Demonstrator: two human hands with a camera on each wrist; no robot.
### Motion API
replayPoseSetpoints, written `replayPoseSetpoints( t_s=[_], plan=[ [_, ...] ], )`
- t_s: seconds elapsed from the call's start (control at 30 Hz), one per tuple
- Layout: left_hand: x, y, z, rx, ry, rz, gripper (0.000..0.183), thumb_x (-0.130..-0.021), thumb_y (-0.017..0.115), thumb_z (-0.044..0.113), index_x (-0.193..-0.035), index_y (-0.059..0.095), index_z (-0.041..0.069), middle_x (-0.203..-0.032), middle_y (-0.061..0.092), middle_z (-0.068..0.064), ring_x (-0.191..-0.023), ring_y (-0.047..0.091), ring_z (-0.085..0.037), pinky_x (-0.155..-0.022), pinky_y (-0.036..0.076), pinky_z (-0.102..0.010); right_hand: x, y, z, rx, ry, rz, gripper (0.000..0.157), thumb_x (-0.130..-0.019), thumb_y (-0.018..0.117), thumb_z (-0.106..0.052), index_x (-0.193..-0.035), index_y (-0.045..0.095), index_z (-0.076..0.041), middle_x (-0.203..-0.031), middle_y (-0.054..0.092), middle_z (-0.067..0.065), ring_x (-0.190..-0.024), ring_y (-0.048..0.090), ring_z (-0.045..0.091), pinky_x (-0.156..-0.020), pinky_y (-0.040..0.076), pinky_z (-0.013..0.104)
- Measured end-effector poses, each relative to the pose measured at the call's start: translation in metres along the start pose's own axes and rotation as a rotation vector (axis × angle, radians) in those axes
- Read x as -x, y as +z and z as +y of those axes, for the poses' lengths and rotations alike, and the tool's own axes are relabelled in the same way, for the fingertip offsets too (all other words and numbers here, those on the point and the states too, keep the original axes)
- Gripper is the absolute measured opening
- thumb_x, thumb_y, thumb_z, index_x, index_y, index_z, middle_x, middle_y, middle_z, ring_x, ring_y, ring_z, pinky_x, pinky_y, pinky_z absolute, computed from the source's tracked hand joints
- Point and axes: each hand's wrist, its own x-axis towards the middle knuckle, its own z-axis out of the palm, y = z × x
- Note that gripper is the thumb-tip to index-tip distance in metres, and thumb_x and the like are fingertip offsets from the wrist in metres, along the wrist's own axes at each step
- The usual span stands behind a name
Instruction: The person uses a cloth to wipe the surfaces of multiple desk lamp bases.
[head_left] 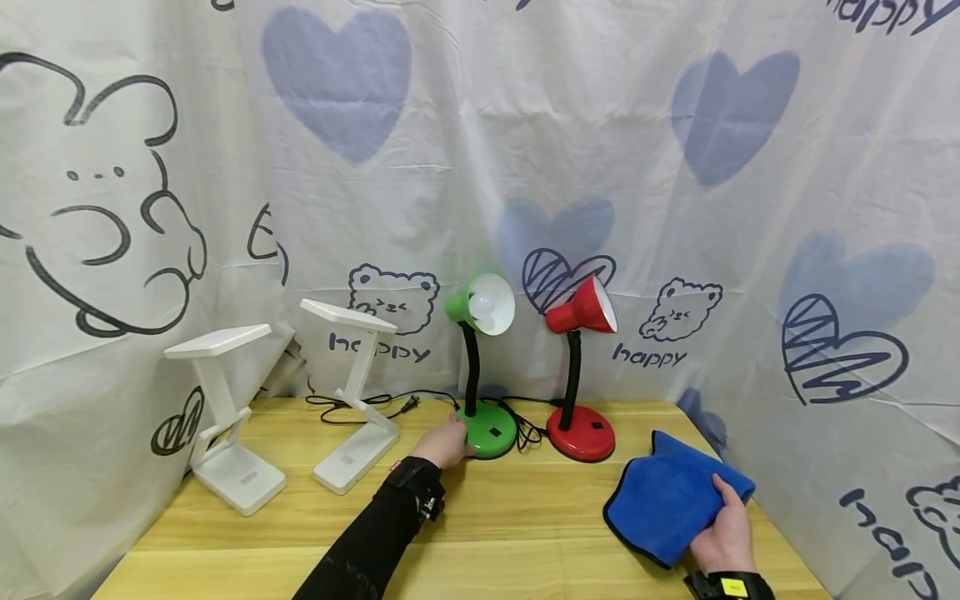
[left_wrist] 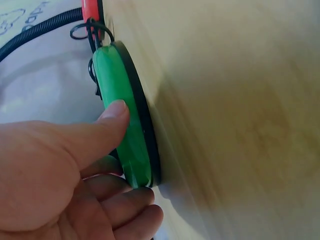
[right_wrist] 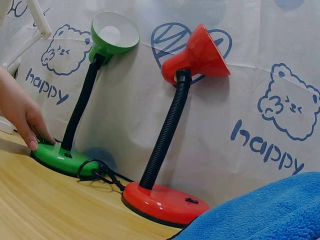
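Observation:
A green desk lamp [head_left: 491, 431] with a black gooseneck stands near the back of the table. My left hand [head_left: 446, 443] grips the left edge of its round base; in the left wrist view the thumb [left_wrist: 115, 117] lies on the green side while the other fingers curl at the base's end. Over the table's right side, my right hand [head_left: 726, 533] holds a blue cloth [head_left: 660, 504] with black edging, thumb on top and the other fingers hidden beneath. Just right of the green lamp is a red desk lamp [head_left: 583, 433], which neither hand touches.
Two white folding lamps, one at far left [head_left: 240, 475] and one nearer the green lamp [head_left: 358, 454], stand on the wooden table [head_left: 510, 533]. Black cords [head_left: 528, 429] lie tangled between the coloured lamps. A printed curtain [head_left: 465, 167] hangs behind and along both sides.

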Motion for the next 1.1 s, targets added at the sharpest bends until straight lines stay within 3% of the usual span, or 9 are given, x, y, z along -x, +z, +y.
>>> replayPoseSetpoints(
  t_s=[0.23, 0.37, 0.47, 0.57, 0.67, 0.8, 0.97, 1.03, 1.1],
  plan=[
    [0.009, 0.003, -0.010, 0.027, 0.033, 0.017, 0.068, -0.097, 0.063, 0.030, -0.149, 0.036, -0.003, -0.155, 0.029, -0.028, -0.135, 0.045, -0.038, -0.111, 0.038, -0.047, -0.001, -0.001, 0.001, -0.009, -0.012, -0.002, 0.098, -0.092, 0.063, -0.050, -0.145, -0.020, -0.052, -0.155, -0.012, -0.032, -0.148, -0.008, 0.001, -0.122, 0.003, 0.026],
    [0.028, -0.012, -0.012, 0.117, 0.082, 0.090, 0.059, -0.095, 0.064, 0.031, -0.144, 0.047, 0.002, -0.148, 0.045, -0.022, -0.131, 0.050, -0.038, -0.107, 0.040, -0.051, -0.001, -0.003, 0.001, -0.011, -0.016, 0.022, 0.099, -0.091, 0.064, -0.050, -0.145, -0.019, -0.052, -0.155, -0.011, -0.033, -0.148, -0.008, 0.001, -0.122, 0.004, 0.027],
    [0.045, -0.033, -0.012, 0.170, 0.138, 0.185, 0.046, -0.095, 0.065, 0.029, -0.135, 0.058, 0.007, -0.134, 0.061, -0.014, -0.120, 0.060, -0.033, -0.100, 0.047, -0.050, -0.001, -0.003, 0.001, -0.011, -0.019, 0.024, 0.100, -0.091, 0.065, -0.050, -0.144, -0.019, -0.052, -0.155, -0.011, -0.033, -0.148, -0.008, 0.001, -0.122, 0.004, 0.027],
    [0.061, -0.057, -0.013, 0.213, 0.153, 0.290, 0.035, -0.096, 0.064, 0.030, -0.127, 0.065, 0.016, -0.116, 0.071, -0.004, -0.103, 0.069, -0.019, -0.090, 0.054, -0.041, -0.001, -0.002, 0.000, -0.016, -0.017, 0.017, 0.100, -0.091, 0.065, -0.049, -0.144, -0.019, -0.052, -0.155, -0.011, -0.033, -0.148, -0.007, 0.000, -0.122, 0.004, 0.026],
    [0.072, -0.078, -0.023, 0.245, 0.129, 0.427, 0.027, -0.096, 0.064, 0.033, -0.120, 0.068, 0.023, -0.098, 0.074, 0.007, -0.082, 0.068, -0.006, -0.074, 0.056, -0.030, -0.001, -0.002, -0.001, -0.021, -0.011, 0.001, 0.100, -0.091, 0.065, -0.048, -0.144, -0.019, -0.053, -0.155, -0.012, -0.033, -0.148, -0.008, 0.000, -0.122, 0.004, 0.026],
    [0.081, -0.103, -0.048, 0.275, 0.093, 0.612, 0.023, -0.094, 0.066, 0.031, -0.115, 0.068, 0.020, -0.086, 0.069, 0.009, -0.071, 0.060, -0.005, -0.066, 0.052, -0.026, 0.000, -0.003, -0.001, -0.021, -0.008, -0.010, 0.100, -0.091, 0.065, -0.048, -0.143, -0.020, -0.053, -0.154, -0.013, -0.032, -0.148, -0.009, 0.000, -0.122, 0.004, 0.026],
    [0.085, -0.116, -0.084, 0.248, 0.022, 0.745, 0.045, -0.089, 0.073, 0.033, -0.126, 0.060, 0.009, -0.103, 0.063, -0.008, -0.094, 0.057, -0.025, -0.084, 0.045, -0.043, 0.000, -0.003, 0.001, 0.009, -0.018, 0.000, 0.099, -0.092, 0.063, -0.049, -0.144, -0.022, -0.051, -0.155, -0.015, -0.030, -0.148, -0.011, 0.002, -0.122, 0.004, 0.027],
    [0.085, -0.117, -0.098, 0.260, -0.027, 0.722, 0.064, -0.086, 0.075, 0.040, -0.135, 0.052, 0.006, -0.120, 0.057, -0.017, -0.109, 0.052, -0.035, -0.093, 0.040, -0.053, -0.001, -0.003, 0.002, 0.019, -0.023, 0.004, 0.099, -0.092, 0.063, -0.049, -0.144, -0.022, -0.050, -0.155, -0.015, -0.030, -0.148, -0.011, 0.003, -0.122, 0.003, 0.028],
    [0.085, -0.117, -0.110, 0.291, -0.079, 0.641, 0.084, -0.083, 0.074, 0.051, -0.144, 0.042, 0.004, -0.135, 0.048, -0.023, -0.121, 0.046, -0.042, -0.100, 0.036, -0.059, -0.001, -0.001, 0.003, 0.027, -0.031, 0.013, 0.099, -0.092, 0.063, -0.050, -0.145, -0.022, -0.050, -0.156, -0.015, -0.029, -0.148, -0.011, 0.003, -0.122, 0.002, 0.028]
  ],
)
